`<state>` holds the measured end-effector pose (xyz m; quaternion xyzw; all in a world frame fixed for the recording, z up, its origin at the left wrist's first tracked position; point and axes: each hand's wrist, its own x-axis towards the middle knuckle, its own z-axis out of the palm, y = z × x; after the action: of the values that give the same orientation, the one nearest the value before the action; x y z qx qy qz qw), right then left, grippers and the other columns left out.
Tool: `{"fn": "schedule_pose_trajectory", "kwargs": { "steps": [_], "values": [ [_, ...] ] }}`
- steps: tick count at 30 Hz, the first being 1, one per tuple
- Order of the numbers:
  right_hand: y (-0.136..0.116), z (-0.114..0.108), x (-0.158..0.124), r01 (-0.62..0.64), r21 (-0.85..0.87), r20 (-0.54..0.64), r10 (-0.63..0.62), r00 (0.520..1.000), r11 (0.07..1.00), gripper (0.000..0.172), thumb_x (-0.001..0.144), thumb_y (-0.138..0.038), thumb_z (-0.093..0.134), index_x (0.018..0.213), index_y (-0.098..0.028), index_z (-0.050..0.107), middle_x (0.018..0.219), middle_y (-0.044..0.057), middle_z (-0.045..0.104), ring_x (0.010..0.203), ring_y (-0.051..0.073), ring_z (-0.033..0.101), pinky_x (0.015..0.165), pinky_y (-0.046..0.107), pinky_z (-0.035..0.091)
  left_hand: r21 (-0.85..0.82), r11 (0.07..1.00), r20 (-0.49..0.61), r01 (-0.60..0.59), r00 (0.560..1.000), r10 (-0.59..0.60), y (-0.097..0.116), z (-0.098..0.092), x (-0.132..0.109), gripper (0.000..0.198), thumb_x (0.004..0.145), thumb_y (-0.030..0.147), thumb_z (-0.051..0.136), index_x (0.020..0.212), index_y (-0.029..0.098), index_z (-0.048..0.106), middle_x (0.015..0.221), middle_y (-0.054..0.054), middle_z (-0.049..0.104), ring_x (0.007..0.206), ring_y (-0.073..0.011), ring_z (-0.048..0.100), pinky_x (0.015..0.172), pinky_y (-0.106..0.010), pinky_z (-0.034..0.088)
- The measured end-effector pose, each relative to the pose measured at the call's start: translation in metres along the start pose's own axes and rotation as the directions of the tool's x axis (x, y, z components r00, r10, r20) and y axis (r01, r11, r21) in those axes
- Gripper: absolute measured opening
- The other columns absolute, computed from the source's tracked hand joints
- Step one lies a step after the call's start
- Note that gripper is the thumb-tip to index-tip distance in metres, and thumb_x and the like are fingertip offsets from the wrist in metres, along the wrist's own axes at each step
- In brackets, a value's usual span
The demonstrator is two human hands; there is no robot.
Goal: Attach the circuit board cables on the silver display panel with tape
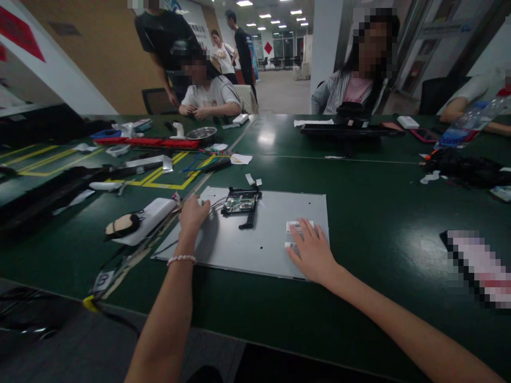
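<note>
A flat light-grey panel, like the back of a screen, lies on the green table. A green circuit board in a black bracket sits on its far part, with thin grey cables running left from it. At the panel's far left corner, my left hand has its fingers curled together where the cables end; the fingertips partly hide them. My right hand rests flat near the panel's right edge with fingers spread. It partly covers a white label and touches no loose object that I can see.
Left of the panel lie a white power strip-like case and cables. A red bar, a metal bowl and a dark monitor are farther back. A phone-shaped item lies right. People sit across the table.
</note>
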<state>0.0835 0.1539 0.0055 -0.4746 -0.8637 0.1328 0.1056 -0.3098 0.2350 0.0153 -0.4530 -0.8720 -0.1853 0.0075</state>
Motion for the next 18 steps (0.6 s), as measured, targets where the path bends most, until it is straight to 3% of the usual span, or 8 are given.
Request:
{"fn": "schedule_pose_trajectory", "kwargs": {
  "steps": [6, 10, 14, 18],
  "values": [
    [0.015, -0.017, -0.01, 0.04, 0.143, 0.118, -0.057, 0.991, 0.989, 0.062, 0.097, -0.049, 0.036, 0.151, -0.019, 0.031, 0.162, 0.011, 0.018, 0.148, 0.029, 0.011, 0.119, 0.048, 0.013, 0.042, 0.999, -0.004, -0.032, 0.999, 0.033, -0.006, -0.001, 0.003, 0.053, 0.086, 0.041, 0.047, 0.128, 0.009, 0.056, 0.119, -0.019, 0.063, 0.113, -0.0331, 0.058, 0.094, -0.041, 0.045],
    [0.036, -0.024, -0.02, -0.052, 0.381, 0.101, 0.015, 0.995, 0.923, 0.065, 0.096, -0.052, 0.037, 0.152, -0.023, 0.027, 0.164, 0.007, 0.008, 0.149, 0.027, 0.001, 0.119, 0.048, 0.013, 0.015, 1.0, -0.029, -0.025, 0.999, 0.026, -0.006, 0.0, 0.003, 0.053, 0.085, 0.04, 0.048, 0.126, 0.009, 0.058, 0.116, -0.019, 0.065, 0.11, -0.0334, 0.059, 0.094, -0.042, 0.045],
    [0.063, -0.024, -0.029, -0.183, 0.659, 0.007, 0.237, 0.971, 0.73, 0.067, 0.093, -0.058, 0.038, 0.151, -0.029, 0.026, 0.163, 0.006, 0.01, 0.149, 0.025, 0.008, 0.118, 0.048, 0.018, -0.077, 0.997, -0.04, -0.016, 0.999, 0.013, -0.008, 0.001, 0.006, 0.053, 0.083, 0.038, 0.05, 0.126, 0.008, 0.058, 0.113, -0.017, 0.066, 0.104, -0.0304, 0.062, 0.093, -0.038, 0.046],
    [0.087, -0.025, -0.035, -0.223, 0.862, 0.062, 0.343, 0.937, 0.454, 0.066, 0.094, -0.059, 0.031, 0.152, -0.031, 0.019, 0.161, 0.007, 0.021, 0.147, 0.025, 0.021, 0.114, 0.049, 0.03, -0.174, 0.985, -0.023, 0.01, 1.0, -0.014, -0.011, 0.0, 0.007, 0.055, 0.081, 0.039, 0.052, 0.127, 0.009, 0.057, 0.111, -0.015, 0.067, 0.096, -0.0282, 0.064, 0.086, -0.037, 0.049]
  ]
}}
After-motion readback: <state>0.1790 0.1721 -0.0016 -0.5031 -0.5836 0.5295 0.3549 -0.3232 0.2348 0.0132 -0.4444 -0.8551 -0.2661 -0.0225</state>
